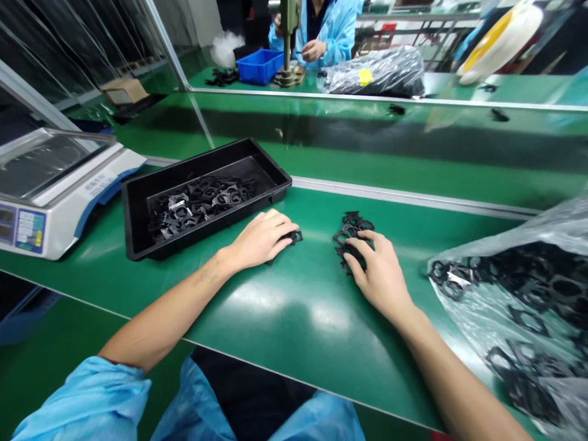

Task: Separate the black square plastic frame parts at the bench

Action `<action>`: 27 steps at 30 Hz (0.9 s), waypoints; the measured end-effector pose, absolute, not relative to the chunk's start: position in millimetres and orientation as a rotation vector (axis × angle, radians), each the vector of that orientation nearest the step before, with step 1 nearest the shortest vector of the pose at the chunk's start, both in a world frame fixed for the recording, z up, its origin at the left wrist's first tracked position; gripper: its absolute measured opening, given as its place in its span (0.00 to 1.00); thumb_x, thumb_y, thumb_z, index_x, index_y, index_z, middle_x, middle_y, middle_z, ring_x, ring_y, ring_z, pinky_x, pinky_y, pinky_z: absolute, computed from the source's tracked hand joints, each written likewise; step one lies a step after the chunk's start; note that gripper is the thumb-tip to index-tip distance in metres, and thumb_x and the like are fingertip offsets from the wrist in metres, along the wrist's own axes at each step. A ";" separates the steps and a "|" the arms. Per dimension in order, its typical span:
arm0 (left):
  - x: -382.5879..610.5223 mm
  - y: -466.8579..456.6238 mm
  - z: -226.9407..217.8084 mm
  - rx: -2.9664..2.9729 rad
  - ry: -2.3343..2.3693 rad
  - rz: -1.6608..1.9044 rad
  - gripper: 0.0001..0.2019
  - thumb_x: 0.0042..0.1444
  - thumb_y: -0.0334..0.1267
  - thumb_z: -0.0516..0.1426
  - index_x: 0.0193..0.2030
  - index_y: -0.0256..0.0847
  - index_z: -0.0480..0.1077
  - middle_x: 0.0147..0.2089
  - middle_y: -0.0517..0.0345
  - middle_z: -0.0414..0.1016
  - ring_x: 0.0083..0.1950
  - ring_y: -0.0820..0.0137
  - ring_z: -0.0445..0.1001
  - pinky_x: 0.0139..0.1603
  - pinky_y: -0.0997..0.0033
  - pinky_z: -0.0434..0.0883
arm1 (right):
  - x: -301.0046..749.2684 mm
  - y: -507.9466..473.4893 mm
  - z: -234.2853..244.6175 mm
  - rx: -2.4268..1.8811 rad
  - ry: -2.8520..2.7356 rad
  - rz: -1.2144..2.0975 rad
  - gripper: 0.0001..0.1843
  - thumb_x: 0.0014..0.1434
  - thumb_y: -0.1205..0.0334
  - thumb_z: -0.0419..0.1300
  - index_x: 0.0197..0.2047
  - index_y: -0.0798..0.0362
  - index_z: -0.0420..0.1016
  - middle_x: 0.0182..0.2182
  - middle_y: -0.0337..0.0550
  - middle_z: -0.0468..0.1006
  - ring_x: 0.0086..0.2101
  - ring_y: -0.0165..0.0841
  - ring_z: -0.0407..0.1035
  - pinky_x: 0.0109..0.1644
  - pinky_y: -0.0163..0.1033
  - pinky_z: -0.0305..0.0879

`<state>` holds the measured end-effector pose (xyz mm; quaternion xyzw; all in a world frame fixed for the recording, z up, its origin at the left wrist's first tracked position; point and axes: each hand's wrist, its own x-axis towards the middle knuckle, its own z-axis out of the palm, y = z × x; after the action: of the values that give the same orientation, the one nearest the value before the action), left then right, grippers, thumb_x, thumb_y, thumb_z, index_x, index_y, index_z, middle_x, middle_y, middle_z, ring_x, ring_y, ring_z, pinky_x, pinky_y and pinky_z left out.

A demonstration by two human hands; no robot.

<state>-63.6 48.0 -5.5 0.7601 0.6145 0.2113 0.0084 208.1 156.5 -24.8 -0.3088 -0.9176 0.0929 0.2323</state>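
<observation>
My left hand (257,240) is closed over a few small black plastic parts, palm down on the green table. One ring-shaped part (296,236) sticks out past its fingertips, and the rest are hidden under the fingers. Across a short gap, my right hand (380,272) has its curled fingers and thumb on a small heap of black ring-shaped plastic parts (350,228). Some of that heap lies between the thumb and fingers, while the remainder spreads beyond them. A black tray (271,195) holding many similar parts stands just behind my left hand.
A clear plastic bag (452,245) with many black parts lies open at the right. At the left is a weighing scale (96,187). A metal rail (390,195) runs along the table's back. Behind a clear partition, a co-worker (337,37) sits by a press (289,43) and a blue bin (261,66).
</observation>
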 end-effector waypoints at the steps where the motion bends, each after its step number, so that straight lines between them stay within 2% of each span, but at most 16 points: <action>1: -60.5 47.9 -9.0 2.368 1.893 0.613 0.13 0.67 0.36 0.54 0.53 0.40 0.76 0.51 0.46 0.78 0.50 0.60 0.71 0.52 0.59 0.69 | 208.9 157.2 -24.9 -0.851 -2.522 0.270 0.16 0.66 0.59 0.55 0.51 0.51 0.79 0.55 0.60 0.72 0.55 0.54 0.67 0.57 0.62 0.68; 6: -60.8 47.6 -17.4 2.283 1.924 0.681 0.10 0.67 0.40 0.55 0.49 0.39 0.75 0.48 0.46 0.78 0.48 0.59 0.72 0.50 0.59 0.68 | 210.5 155.5 -22.7 -0.858 -2.512 0.352 0.09 0.64 0.61 0.55 0.44 0.51 0.75 0.53 0.59 0.73 0.55 0.53 0.68 0.58 0.61 0.67; 11: -59.3 46.8 -16.7 2.262 1.942 0.738 0.08 0.64 0.38 0.59 0.48 0.39 0.74 0.46 0.49 0.77 0.48 0.60 0.72 0.50 0.60 0.68 | 210.1 152.9 -18.0 -0.872 -2.503 0.441 0.05 0.63 0.63 0.56 0.42 0.50 0.72 0.46 0.55 0.76 0.51 0.50 0.70 0.56 0.57 0.68; 13: -57.5 46.2 -16.2 2.251 1.953 0.813 0.09 0.64 0.37 0.59 0.49 0.39 0.73 0.46 0.49 0.76 0.47 0.61 0.72 0.51 0.60 0.69 | 210.1 152.3 -14.7 -0.876 -2.493 0.462 0.07 0.61 0.65 0.57 0.44 0.50 0.72 0.45 0.53 0.76 0.49 0.49 0.70 0.55 0.56 0.68; 17: -54.8 44.6 -16.0 2.248 1.952 0.941 0.09 0.64 0.37 0.58 0.49 0.39 0.73 0.46 0.49 0.74 0.47 0.61 0.72 0.51 0.60 0.70 | 208.3 150.2 -9.5 -0.871 -2.433 0.501 0.17 0.57 0.70 0.58 0.50 0.49 0.73 0.49 0.52 0.74 0.49 0.46 0.71 0.54 0.51 0.70; 21: -48.8 39.9 -15.4 2.255 1.889 1.028 0.09 0.66 0.37 0.56 0.50 0.40 0.74 0.47 0.49 0.75 0.48 0.62 0.74 0.53 0.62 0.72 | 205.4 139.0 -8.0 -0.800 -2.399 0.549 0.22 0.54 0.76 0.54 0.49 0.51 0.76 0.49 0.51 0.71 0.47 0.41 0.72 0.53 0.44 0.71; 27: -31.0 28.4 -21.6 2.337 1.706 1.101 0.10 0.67 0.41 0.57 0.51 0.41 0.74 0.47 0.51 0.78 0.48 0.64 0.77 0.52 0.65 0.74 | 200.1 107.9 -13.8 -0.582 -2.474 0.741 0.24 0.60 0.78 0.52 0.54 0.51 0.76 0.47 0.49 0.71 0.43 0.35 0.71 0.50 0.38 0.71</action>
<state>-31.0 28.4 -21.6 0.7547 0.5509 0.3556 0.0230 200.1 107.9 -13.8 -0.2132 -0.9061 0.2715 0.2445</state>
